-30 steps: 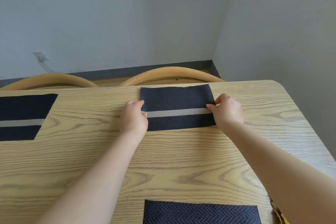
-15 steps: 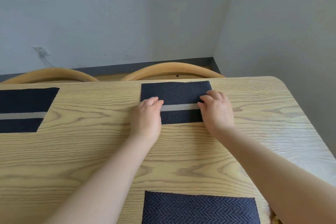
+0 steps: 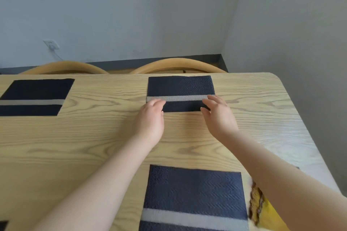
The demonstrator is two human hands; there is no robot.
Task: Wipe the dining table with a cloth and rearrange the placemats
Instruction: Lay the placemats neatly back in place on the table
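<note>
Both hands have slid back toward the near edge since 0.5 s ago; they lay flat on the far mat [image 3: 180, 88] then, now only the fingertips overlap its near edge. Camera view has tipped down too, more of the near mat [image 3: 195, 193] shows.

No brand, label or writing readable anywhere.

Far mat lies centre-top of frame, at the table's [image 3: 75, 146] far edge, navy w/ a grey stripe. Left hand [image 3: 150, 120] sits over its lower-left corner, fingers loose and together, gripping nothing. Right hand [image 3: 218, 116] is at the lower-right corner, fingers spread and slack, empty; can't tell if the tips touch the cloth or hover.

Third mat [image 3: 35, 95] upper left, well apart. Yellow-brown cloth [image 3: 262, 210] lower right, beside near mat, partly under the right forearm.
</note>
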